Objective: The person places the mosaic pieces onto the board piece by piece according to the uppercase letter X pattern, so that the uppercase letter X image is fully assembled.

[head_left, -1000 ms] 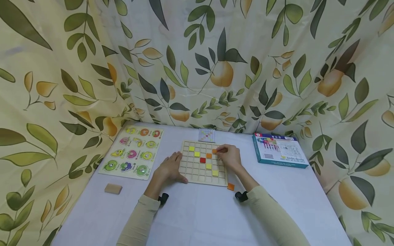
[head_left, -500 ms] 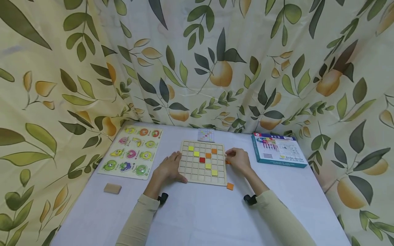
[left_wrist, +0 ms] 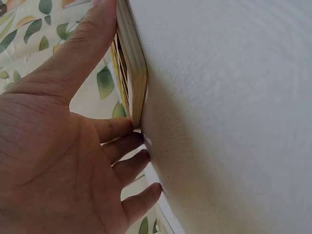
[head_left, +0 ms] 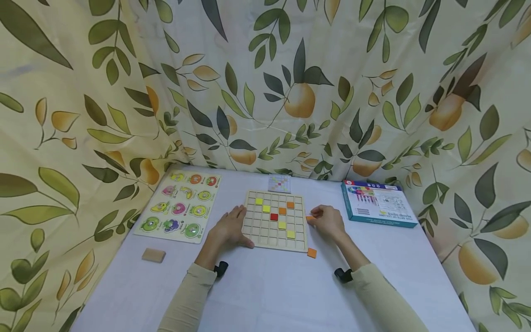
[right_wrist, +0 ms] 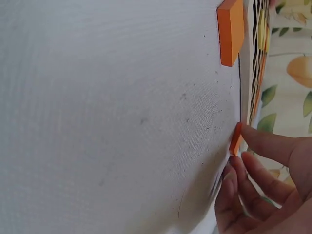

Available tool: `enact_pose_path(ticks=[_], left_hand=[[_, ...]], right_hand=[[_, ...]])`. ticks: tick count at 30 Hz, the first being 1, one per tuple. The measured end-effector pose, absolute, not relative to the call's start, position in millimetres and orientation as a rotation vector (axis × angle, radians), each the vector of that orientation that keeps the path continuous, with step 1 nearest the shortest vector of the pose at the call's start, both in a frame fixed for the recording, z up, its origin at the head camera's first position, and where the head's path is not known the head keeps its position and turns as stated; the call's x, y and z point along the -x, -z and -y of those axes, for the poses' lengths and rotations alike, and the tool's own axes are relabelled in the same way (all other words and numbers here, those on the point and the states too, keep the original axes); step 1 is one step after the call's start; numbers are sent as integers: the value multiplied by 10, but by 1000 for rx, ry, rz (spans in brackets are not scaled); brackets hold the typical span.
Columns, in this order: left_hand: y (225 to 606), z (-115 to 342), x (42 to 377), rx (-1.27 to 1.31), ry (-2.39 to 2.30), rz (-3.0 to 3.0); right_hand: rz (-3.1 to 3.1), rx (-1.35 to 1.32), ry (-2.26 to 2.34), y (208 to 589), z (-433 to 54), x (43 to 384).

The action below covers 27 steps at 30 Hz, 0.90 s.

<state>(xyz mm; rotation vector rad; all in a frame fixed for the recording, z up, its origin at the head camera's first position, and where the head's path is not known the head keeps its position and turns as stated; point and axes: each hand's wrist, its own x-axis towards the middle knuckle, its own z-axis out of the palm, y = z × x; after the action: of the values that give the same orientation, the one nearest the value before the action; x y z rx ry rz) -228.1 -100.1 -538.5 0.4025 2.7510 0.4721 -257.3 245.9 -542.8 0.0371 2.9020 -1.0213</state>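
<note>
A wooden grid board [head_left: 257, 234] lies mid-table with several yellow tiles, two orange tiles and one red tile [head_left: 274, 216] in its squares. My left hand [head_left: 228, 227] rests against the board's left side, thumb along the front edge and fingers extended. In the left wrist view the fingertips touch the board's corner [left_wrist: 139, 97]. Just beyond the right edge, my right hand [head_left: 328, 222] pinches an orange tile [right_wrist: 236, 139] between thumb and fingers, close to the cloth. Another orange tile [head_left: 312, 252] lies by the board's near right corner.
Behind the board is a small pattern card [head_left: 279, 183]. A fruit puzzle board [head_left: 166, 221] lies at the left, with a wooden block [head_left: 153, 255] in front of it. A teal-edged box [head_left: 377, 203] lies at the right. Patterned curtains [head_left: 265, 92] hang round the table.
My right hand has let go of an orange tile in the board's upper right and moved right, off the board, to another orange tile beside it. My left hand stays put.
</note>
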Motion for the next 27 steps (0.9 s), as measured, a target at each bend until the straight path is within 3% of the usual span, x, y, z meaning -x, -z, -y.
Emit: enact_pose_path(ticks=[27], left_hand=[[5387,1007,2281,-401,-496,-2752]], right_hand=[[-2861,-58,1213,5257,-2376,2568]])
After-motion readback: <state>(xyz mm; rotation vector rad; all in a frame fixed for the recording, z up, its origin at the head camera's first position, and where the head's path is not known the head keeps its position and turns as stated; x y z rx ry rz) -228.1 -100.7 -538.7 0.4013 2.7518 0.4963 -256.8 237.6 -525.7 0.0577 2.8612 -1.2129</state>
